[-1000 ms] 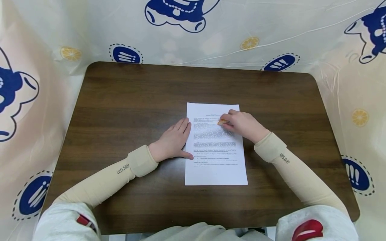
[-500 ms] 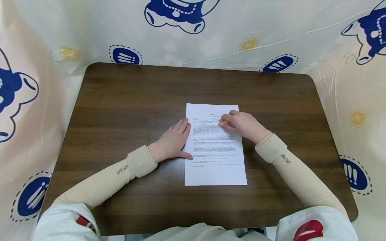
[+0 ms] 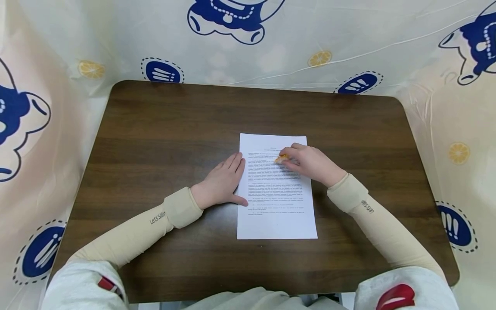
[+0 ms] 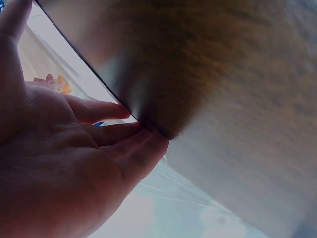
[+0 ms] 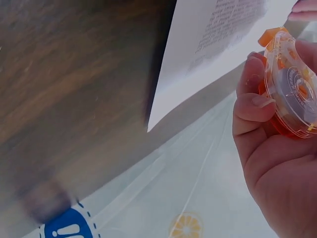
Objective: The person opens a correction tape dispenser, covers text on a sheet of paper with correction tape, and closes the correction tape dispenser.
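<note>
A printed sheet of paper (image 3: 277,226) lies on the brown table, its text in several paragraphs. My left hand (image 3: 221,183) rests with straight fingers along the sheet's left edge, the thumb reaching onto the paper. Between the fingers and thumb of my right hand (image 3: 314,163) is an orange, clear-cased correction tape dispenser (image 5: 297,91). Its orange tip points left and sits over the upper lines of print in the head view. The right wrist view shows its round spool through the case, with fingers curled along the side.
The wooden table (image 3: 174,116) has rounded corners and extends around the sheet on all sides. A pale curtain (image 3: 248,64) with blue figures and orange slices surrounds its back and sides. The person's torso is at the front edge.
My right hand has shifted slightly left over the upper text with the correction tape dispenser, after a small drift right earlier. The left hand stays in place on the sheet.
</note>
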`<state>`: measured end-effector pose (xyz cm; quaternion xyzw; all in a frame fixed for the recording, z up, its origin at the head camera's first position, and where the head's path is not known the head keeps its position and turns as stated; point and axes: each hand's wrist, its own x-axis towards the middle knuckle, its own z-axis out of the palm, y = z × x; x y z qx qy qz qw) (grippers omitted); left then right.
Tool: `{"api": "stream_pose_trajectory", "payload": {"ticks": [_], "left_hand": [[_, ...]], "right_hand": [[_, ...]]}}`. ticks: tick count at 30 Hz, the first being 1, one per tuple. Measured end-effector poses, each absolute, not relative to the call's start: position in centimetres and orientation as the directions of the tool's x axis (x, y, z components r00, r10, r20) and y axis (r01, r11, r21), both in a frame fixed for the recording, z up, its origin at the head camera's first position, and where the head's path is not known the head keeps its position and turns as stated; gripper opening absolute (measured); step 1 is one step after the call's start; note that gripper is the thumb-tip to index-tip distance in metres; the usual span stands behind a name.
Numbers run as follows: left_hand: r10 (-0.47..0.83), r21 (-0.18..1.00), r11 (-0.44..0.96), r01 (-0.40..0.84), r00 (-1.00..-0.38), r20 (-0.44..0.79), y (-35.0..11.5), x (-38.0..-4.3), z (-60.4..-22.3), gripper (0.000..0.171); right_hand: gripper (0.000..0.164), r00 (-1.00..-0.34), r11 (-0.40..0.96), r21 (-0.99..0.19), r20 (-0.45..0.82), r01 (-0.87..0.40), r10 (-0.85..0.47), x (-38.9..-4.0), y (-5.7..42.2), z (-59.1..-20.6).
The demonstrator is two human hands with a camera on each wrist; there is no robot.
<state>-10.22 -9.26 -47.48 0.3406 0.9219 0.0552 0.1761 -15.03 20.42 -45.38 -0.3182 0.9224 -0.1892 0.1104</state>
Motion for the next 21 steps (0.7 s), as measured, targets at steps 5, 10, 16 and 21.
{"api": "stream_pose_trajectory", "payload": {"ticks": [5,10,16,21], "left_hand": [[0.644,0.228,0.765,0.603,-0.707,-0.292,-9.2,-10.2,-47.5,0.126],[0.645,0.234,0.764,0.602,-0.705,-0.293,-9.3,-10.3,-47.6,0.127],[0.647,0.232,0.762,0.604,-0.699,-0.305,-9.2,-10.3,-47.6,0.126],[0.651,0.233,0.759,0.608,-0.699,-0.295,-9.3,-10.3,-47.6,0.126]], "right_hand": [[0.031,-0.759,0.727,-0.399,-0.108,-0.559,-0.642,-14.9,19.7,-45.5],[0.029,-0.740,0.712,-0.378,-0.097,-0.591,-0.665,-14.9,19.3,-45.8],[0.026,-0.727,0.702,-0.360,-0.087,-0.614,-0.681,-15.1,18.9,-46.0],[0.025,-0.715,0.698,-0.314,-0.079,-0.643,-0.695,-15.3,18.5,-45.9]]}}
